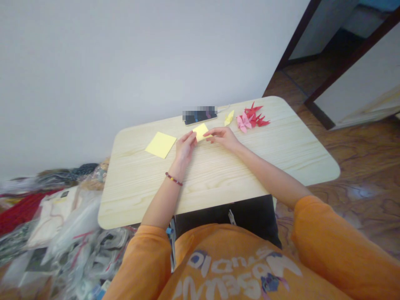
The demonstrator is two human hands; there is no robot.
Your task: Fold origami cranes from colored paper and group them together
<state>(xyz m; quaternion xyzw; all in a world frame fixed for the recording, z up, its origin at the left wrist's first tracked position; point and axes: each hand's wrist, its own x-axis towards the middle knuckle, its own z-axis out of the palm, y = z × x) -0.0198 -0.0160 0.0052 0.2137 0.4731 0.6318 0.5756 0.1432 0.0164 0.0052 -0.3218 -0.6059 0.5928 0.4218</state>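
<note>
A small folded yellow paper [201, 131] lies on the light wooden table [218, 175], pinched from both sides. My left hand [185, 146] grips its left edge with fingers closed on it. My right hand [222, 136] presses and holds its right edge with bent fingers. A flat yellow square sheet [161, 144] lies to the left of my left hand, untouched.
A phone [200, 116] lies at the table's far edge. Right of it sit a yellow folded figure [229, 118], pink ones [243, 123] and red ones [256, 116]. Bags and clutter [56, 233] fill the floor on the left. A doorway [328, 50] opens at right.
</note>
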